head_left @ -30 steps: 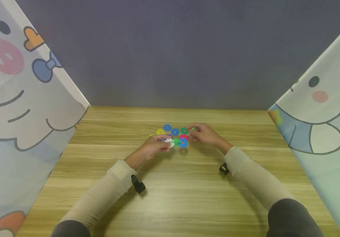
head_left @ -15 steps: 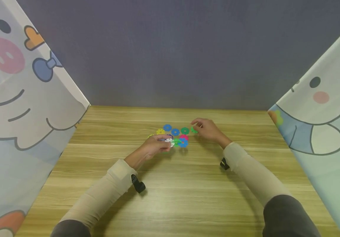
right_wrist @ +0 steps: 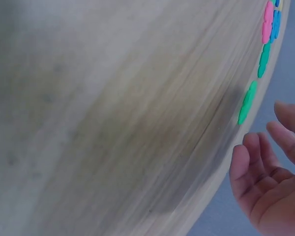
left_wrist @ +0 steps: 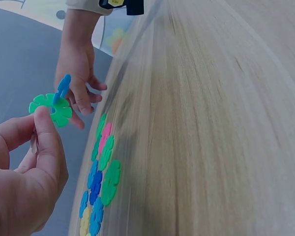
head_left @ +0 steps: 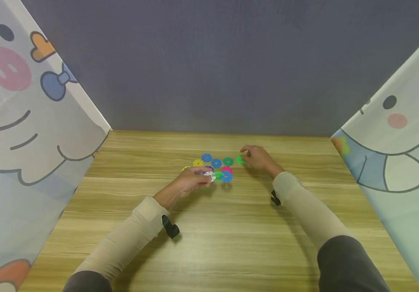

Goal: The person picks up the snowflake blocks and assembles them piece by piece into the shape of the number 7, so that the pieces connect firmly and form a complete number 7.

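My left hand (head_left: 187, 181) pinches a white notched plastic disc (head_left: 209, 176) between thumb and fingers, above the table. Joined to it in a short chain are a green disc (left_wrist: 38, 102) and, slotted in at an angle, a blue disc (left_wrist: 63, 88). With its fingers loosely bent and nothing in them, my right hand (head_left: 259, 158) hovers beside a bright green disc (right_wrist: 247, 102) lying flat on the table. In the right wrist view the fingertips are a little apart from that disc.
Several more flat discs lie between the hands, among them a dark green one (head_left: 228, 162), a pink one (right_wrist: 268, 22) and a yellow one (head_left: 198, 162). The wooden table (head_left: 231, 235) meets a grey panel (head_left: 209, 73) behind and printed cloth at both sides.
My right hand has drawn back to the right from the joined discs, over the bright green disc and just past it. The left hand keeps its place and its hold.
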{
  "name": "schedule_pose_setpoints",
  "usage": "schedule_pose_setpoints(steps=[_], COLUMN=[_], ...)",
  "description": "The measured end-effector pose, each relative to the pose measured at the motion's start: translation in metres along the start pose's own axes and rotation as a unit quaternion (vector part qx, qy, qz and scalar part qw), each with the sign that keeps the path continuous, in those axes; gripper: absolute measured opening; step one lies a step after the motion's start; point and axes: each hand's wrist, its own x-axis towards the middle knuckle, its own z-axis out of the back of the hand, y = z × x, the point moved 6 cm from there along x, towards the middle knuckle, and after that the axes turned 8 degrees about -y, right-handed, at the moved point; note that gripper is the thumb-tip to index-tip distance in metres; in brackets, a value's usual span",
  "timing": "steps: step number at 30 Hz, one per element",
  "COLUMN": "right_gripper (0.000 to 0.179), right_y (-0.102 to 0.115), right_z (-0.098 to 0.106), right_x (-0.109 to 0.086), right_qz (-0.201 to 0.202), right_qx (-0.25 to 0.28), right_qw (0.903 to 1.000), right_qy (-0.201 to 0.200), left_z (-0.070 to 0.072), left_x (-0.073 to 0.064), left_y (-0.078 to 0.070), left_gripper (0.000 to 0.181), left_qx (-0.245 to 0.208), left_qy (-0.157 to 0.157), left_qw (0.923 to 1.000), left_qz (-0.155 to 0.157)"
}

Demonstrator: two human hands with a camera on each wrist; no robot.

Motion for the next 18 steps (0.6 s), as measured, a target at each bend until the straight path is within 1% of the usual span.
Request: schedule_pose_setpoints(steps=[7,11,18], right_gripper=[0.046,0.043,0.042], right_y=[-0.006,-0.01,-0.015], right_z=[-0.01,-0.013,-0.015], right_x=[0.0,0.001,0.002], right_qz=[-0.001,-0.002,-0.009], right_qx=[-0.016,-0.028,-0.028], right_qw=[0.9994,0.9993,0.9994], right_qy=[0.032,0.026,0.018], left_z=[-0.002,-0.003,-0.002], left_x=[0.001,0.001,0.004], left_y=[0.001,0.001,0.002], left_gripper=[0.051,0.052,0.053], left_qx=[0.001,0.004,0.002], left_qy=[0.005,0.01,0.016], left_qw=[1.0,0.9999,0.9999], left_qz=[0.006,0.006,0.004])
